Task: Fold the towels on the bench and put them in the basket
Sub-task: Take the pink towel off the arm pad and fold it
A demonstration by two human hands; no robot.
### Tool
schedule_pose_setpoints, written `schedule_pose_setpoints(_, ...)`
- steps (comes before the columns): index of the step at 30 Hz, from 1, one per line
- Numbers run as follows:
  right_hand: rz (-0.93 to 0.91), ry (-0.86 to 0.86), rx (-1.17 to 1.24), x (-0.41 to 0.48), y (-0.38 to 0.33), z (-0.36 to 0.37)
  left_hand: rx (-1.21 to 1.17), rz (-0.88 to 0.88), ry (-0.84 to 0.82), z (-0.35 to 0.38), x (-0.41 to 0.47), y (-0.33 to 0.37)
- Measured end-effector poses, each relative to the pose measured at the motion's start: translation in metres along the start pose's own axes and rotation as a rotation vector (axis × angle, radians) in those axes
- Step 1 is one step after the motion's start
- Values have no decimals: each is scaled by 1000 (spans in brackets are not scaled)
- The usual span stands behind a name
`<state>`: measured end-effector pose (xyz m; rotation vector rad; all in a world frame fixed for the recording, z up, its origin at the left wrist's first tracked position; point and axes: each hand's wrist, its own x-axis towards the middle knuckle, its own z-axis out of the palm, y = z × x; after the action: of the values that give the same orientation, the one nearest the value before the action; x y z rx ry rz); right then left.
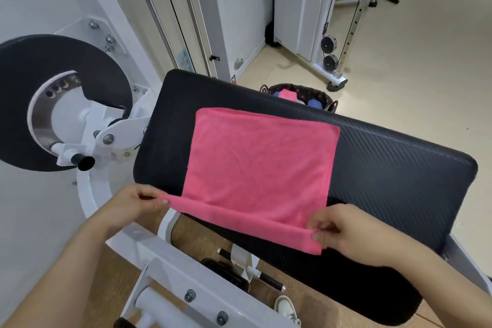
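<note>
A pink towel [261, 160] lies spread flat on the black padded bench [386, 168]. Its near edge is lifted off the pad. My left hand [133, 205] pinches the near left corner of the towel. My right hand [343, 231] pinches the near right corner. Behind the bench's far edge stands a dark patterned basket [323, 96] on the floor, holding folded pink and blue towels; the bench hides its lower part.
A white exercise machine frame with a black round disc [34, 88] stands at the left. A white frame bar [170, 266] runs under my left arm. Cable machine columns and pulleys [330, 53] stand at the back. A shoe [286, 309] shows below the bench.
</note>
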<state>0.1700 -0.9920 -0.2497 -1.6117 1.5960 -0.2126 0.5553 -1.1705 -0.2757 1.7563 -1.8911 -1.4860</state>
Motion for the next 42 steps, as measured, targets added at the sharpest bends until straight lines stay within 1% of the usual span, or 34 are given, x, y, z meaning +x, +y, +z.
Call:
schedule_pose_setpoints(1, 3, 34, 139, 2, 1, -9, -86, 10, 42, -4, 4, 5)
schedule_pose_setpoints(3, 4, 183, 372, 6, -2, -28, -228, 37, 104, -6, 14, 22)
schedule_pose_setpoints(5, 29, 375, 464, 10, -8, -47, -253, 83, 177, -2, 29, 43)
schedule_pose_setpoints(6, 52, 473, 453, 13, -11, -54, -232, 114, 211, 1, 37, 55)
schedule_pose_setpoints(8, 121, 649, 342, 22, -14, -64, -159, 175, 289, 8, 52, 78)
schedule_pose_setpoints(11, 191, 810, 118, 37, -19, -71, -95, 252, 380, 13, 76, 101)
schedule_pose_setpoints(14, 202, 878, -44, 46, -21, -72, -93, 296, 437, 15, 92, 110)
schedule_pose_setpoints(17, 207, 919, -129, 50, -17, -72, -109, 306, 478, 16, 102, 110)
schedule_pose_setpoints(23, 170, 998, -97, 53, -7, -73, -185, 299, 566, 17, 109, 110)
schedule_pose_setpoints(27, 208, 983, -128, 58, -4, -73, -98, 309, 571, 24, 110, 112)
schedule_pose_setpoints(29, 194, 1043, -161, 61, -6, -72, -16, 310, 610, 27, 110, 115)
schedule_pose_setpoints(30, 156, 1086, -184, 61, -7, -72, 27, 320, 652, 27, 109, 116)
schedule_pose_setpoints(32, 19, 1146, -285, 61, -9, -72, 137, 379, 762, 29, 102, 118)
schedule_pose_setpoints(33, -72, 1148, -355, 62, -9, -72, 199, 449, 789, 32, 96, 119)
schedule_pose_setpoints(34, -171, 1120, -426, 62, -9, -71, 271, 550, 775, 37, 88, 119)
schedule_pose_setpoints(35, -266, 1054, -495, 63, -10, -68, 358, 662, 718, 45, 80, 117)
schedule_pose_setpoints(36, -343, 952, -573, 63, -10, -63, 453, 755, 626, 55, 72, 113)
schedule_pose_setpoints(37, -383, 826, -667, 63, -10, -56, 553, 809, 508, 66, 65, 106)
schedule_pose_setpoints(38, -379, 702, -761, 63, -8, -50, 644, 819, 397, 74, 61, 98)
schedule_pose_setpoints(39, -345, 603, -827, 62, -5, -45, 707, 785, 317, 79, 59, 91)
schedule_pose_setpoints(40, -303, 530, -869, 62, -1, -42, 740, 723, 268, 81, 60, 84)
schedule_pose_setpoints(42, -251, 448, -927, 62, 8, -42, 776, 622, 235, 82, 65, 72)
